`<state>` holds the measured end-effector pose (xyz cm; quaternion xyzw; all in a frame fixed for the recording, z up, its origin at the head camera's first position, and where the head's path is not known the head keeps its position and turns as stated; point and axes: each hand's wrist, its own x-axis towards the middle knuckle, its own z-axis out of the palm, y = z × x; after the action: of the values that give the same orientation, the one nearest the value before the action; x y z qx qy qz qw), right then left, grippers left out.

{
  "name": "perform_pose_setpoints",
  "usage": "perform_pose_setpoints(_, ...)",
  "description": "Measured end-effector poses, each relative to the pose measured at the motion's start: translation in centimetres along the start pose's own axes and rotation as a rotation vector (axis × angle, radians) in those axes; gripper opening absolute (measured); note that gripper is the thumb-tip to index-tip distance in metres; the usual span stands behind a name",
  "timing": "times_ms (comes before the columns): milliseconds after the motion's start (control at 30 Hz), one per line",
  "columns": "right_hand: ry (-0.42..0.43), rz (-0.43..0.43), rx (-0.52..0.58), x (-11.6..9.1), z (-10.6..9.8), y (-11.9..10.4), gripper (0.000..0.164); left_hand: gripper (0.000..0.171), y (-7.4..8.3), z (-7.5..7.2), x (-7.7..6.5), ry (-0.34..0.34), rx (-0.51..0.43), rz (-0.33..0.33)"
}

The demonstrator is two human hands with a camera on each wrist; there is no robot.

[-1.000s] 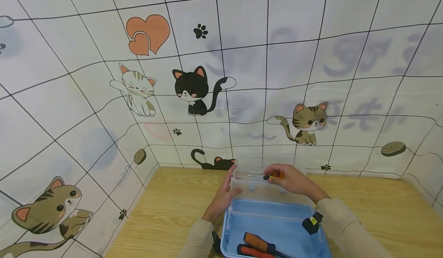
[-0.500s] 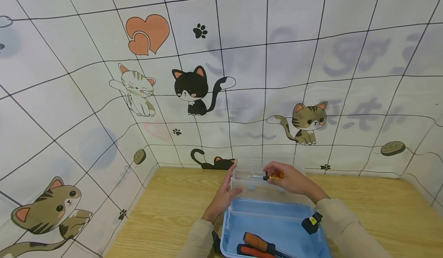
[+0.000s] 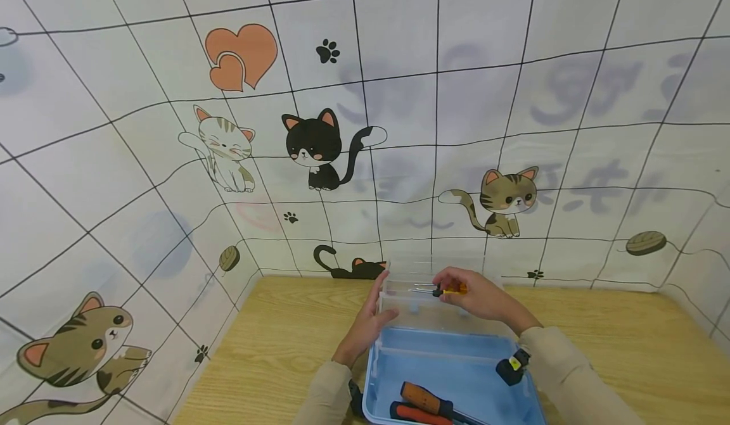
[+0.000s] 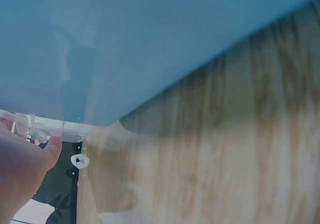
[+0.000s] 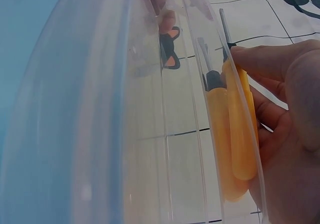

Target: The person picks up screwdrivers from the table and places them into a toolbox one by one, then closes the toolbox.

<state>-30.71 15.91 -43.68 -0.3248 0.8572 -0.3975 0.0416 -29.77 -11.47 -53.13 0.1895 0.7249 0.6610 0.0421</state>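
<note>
In the head view, a light blue toolbox (image 3: 456,349) lies open, its clear lid (image 3: 422,317) raised at the back. My left hand (image 3: 367,323) holds the lid's left edge, thumb on the near face; the left wrist view catches the thumb (image 4: 52,146) at the clear rim. My right hand (image 3: 473,292) pinches a small yellow-handled screwdriver (image 3: 453,289) by the lid's upper part, shaft pointing left. Through the clear plastic in the right wrist view, two yellow handles (image 5: 242,129) with metal shafts appear side by side, fingertips right at the upper collar.
Inside the box lie an orange-brown-handled screwdriver (image 3: 424,399) and a red-and-black handle (image 3: 416,413). A black device (image 3: 513,368) sits at the right wrist. The wooden table (image 3: 285,342) meets a wall covering (image 3: 399,127) with printed cats behind the lid.
</note>
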Motion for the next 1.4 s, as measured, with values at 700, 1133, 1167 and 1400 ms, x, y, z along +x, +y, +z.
perform_pose_setpoints(700, 0.016, 0.005, 0.014, -0.02, -0.05, 0.13, 0.033, 0.08, 0.02, 0.01, -0.05, 0.001, -0.006, -0.029)
perform_pose_setpoints(1133, 0.015, -0.001, 0.015, -0.3, 0.05, -0.06, 0.025, 0.081, 0.28, 0.04, -0.1, 0.002, 0.006, -0.01)
perform_pose_setpoints(1167, 0.014, -0.004, 0.008, -0.34, 0.07, -0.14, 0.024, 0.081, 0.26, 0.04, -0.09, 0.0, 0.003, -0.01)
perform_pose_setpoints(1400, 0.019, -0.017, -0.015, -0.37, 0.3, -0.07, 0.021, 0.08, 0.09, 0.0, -0.04, -0.003, -0.01, -0.01)
